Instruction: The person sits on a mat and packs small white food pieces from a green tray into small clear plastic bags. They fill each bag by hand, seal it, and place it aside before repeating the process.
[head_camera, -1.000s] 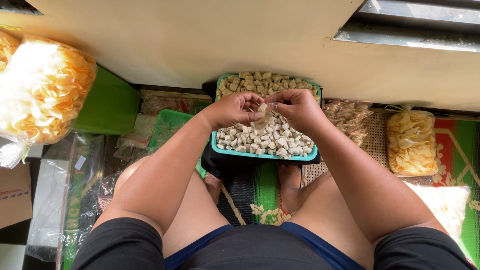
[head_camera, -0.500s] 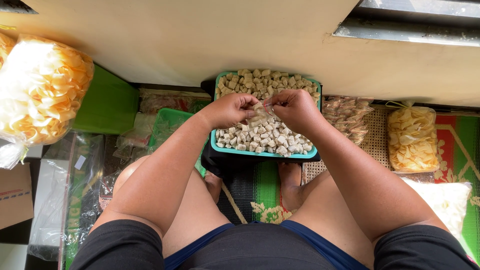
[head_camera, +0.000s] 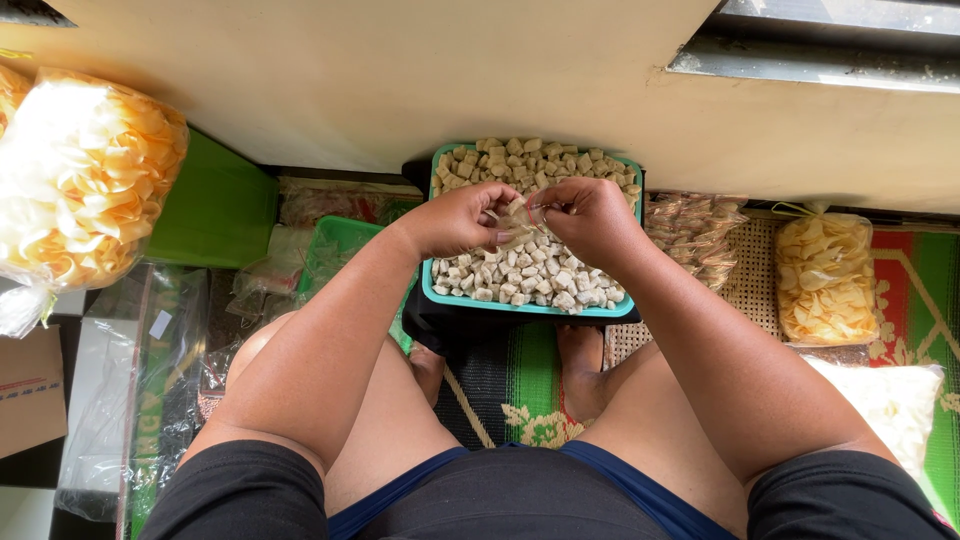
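Note:
A teal tray (head_camera: 520, 307) full of small pale square snack pieces (head_camera: 530, 270) sits on a black stand in front of my knees. My left hand (head_camera: 462, 217) and my right hand (head_camera: 588, 214) meet just above the tray's middle. Both pinch a small clear plastic bag (head_camera: 517, 222) between their fingertips; the bag seems to hold a few pieces. My forearms reach in from both sides, and my bare feet rest below the tray.
A large clear bag of yellow crackers (head_camera: 85, 190) stands at the left, a smaller one (head_camera: 825, 275) at the right. Small filled packets (head_camera: 695, 235) lie beside the tray. A green basket (head_camera: 335, 250), loose plastic bags (head_camera: 130, 380), a woven mat (head_camera: 915, 300) and a cream wall (head_camera: 400, 80) surround me.
My hands have stayed over the tray, dipping slightly toward the pieces and back up. The fingers keep working on the small clear bag between them.

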